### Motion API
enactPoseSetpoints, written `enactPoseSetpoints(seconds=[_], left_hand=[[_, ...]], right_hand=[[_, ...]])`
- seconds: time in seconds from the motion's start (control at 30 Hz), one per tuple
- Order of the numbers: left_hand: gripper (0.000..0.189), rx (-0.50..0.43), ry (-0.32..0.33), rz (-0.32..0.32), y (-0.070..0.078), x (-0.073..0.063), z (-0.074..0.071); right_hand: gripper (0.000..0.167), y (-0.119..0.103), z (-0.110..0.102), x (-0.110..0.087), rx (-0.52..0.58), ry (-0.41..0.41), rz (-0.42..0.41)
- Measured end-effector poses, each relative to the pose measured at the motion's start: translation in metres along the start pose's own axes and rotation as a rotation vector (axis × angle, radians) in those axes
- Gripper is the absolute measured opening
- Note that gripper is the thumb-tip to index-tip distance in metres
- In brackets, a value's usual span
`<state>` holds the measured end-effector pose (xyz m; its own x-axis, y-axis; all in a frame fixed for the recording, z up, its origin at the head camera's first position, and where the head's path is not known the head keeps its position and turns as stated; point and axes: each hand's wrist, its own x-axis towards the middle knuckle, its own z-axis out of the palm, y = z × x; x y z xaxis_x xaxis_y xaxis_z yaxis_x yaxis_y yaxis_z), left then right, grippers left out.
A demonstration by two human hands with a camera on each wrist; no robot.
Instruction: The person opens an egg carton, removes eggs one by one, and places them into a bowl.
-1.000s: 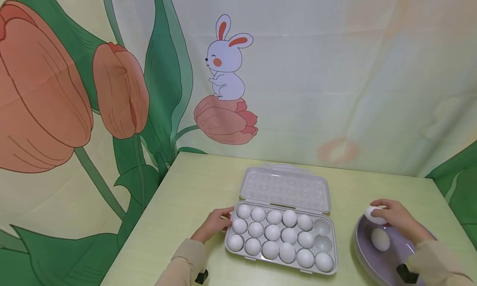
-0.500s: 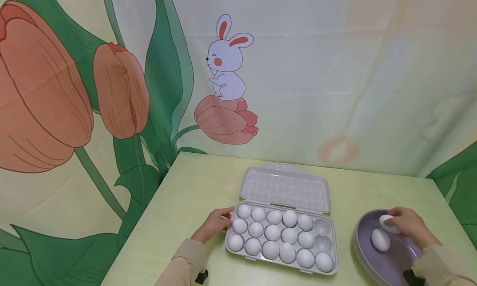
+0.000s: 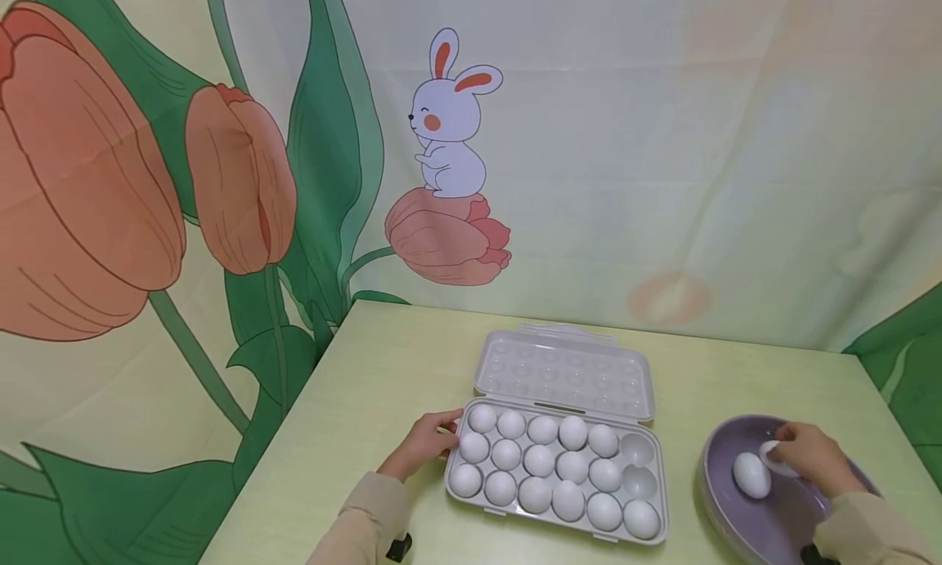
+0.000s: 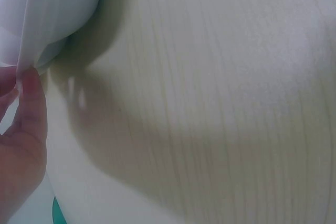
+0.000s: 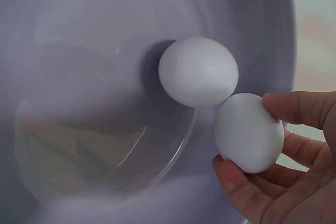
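Note:
In the right wrist view my right hand (image 5: 294,156) holds a white egg (image 5: 249,132) between thumb and fingers, inside the purple bowl (image 5: 79,40). A second white egg (image 5: 198,72) lies in the bowl right beside the held one. My left hand (image 3: 423,444) pinches the left rim of an egg carton (image 3: 553,526); the left wrist view shows its fingers (image 4: 32,103) at the thin plastic edge. White eggs fill most of the carton's cups. Two cups in its right column, the back one (image 3: 636,449) and the middle one (image 3: 639,482), hold no egg.
The carton's clear lid (image 3: 567,374) lies folded back behind it. Bowl and carton stand apart on a pale wood-grain table (image 3: 383,369). A printed cloth (image 3: 589,156) with tulips and a rabbit hangs behind the table.
My right hand has carried the held egg from above the bowl's back left rim right and down into the bowl, next to the other egg. The left hand and carton have stayed put.

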<state>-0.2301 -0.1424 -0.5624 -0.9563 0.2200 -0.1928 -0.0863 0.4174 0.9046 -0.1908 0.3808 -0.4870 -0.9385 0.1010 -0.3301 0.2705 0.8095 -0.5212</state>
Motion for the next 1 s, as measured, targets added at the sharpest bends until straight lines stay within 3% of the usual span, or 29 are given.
enactPoseSetpoints(seconds=[0.57,1.0], left_hand=[[0.056,-0.003,0.000,0.018,0.000,-0.001,0.000],[0.056,0.017,0.005,0.024,-0.002,0.001,0.000]], right_hand=[[0.047,0.014,0.009,0.007,-0.032,0.010,0.015],[0.051,0.023,0.013,0.007,0.008,0.003,0.017]])
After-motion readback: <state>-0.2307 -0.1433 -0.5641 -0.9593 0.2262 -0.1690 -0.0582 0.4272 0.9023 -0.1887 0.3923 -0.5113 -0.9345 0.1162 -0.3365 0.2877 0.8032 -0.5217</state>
